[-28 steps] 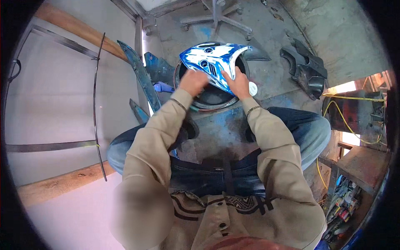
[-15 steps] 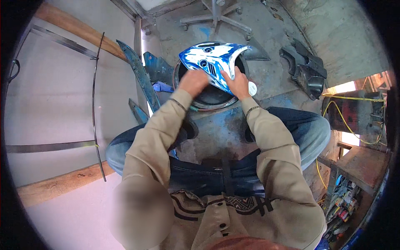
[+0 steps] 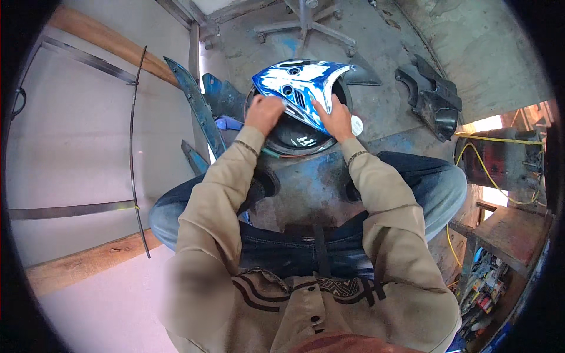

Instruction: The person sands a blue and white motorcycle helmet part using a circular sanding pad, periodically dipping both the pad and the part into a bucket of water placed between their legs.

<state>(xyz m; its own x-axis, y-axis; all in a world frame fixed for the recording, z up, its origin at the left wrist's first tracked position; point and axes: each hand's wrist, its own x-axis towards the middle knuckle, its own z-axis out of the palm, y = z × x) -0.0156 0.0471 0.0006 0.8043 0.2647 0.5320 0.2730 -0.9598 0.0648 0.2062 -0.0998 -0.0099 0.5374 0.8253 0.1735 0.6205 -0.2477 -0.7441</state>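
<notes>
Blue panel (image 3: 315,77) overhangs tub rim (image 3: 297,154); right hand (image 3: 338,122) grasps its near edge.

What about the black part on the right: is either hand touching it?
No, the left hand and right hand are at the blue-and-white panel.

The panel (image 3: 306,88) is over the basin (image 3: 279,144), a chair base (image 3: 305,26) behind, a fairing (image 3: 429,97) to the right.

Blue-and-white streaked panel (image 3: 312,81), black basin (image 3: 288,140), tan sleeves (image 3: 385,185), blue jeans (image 3: 432,176)
</notes>
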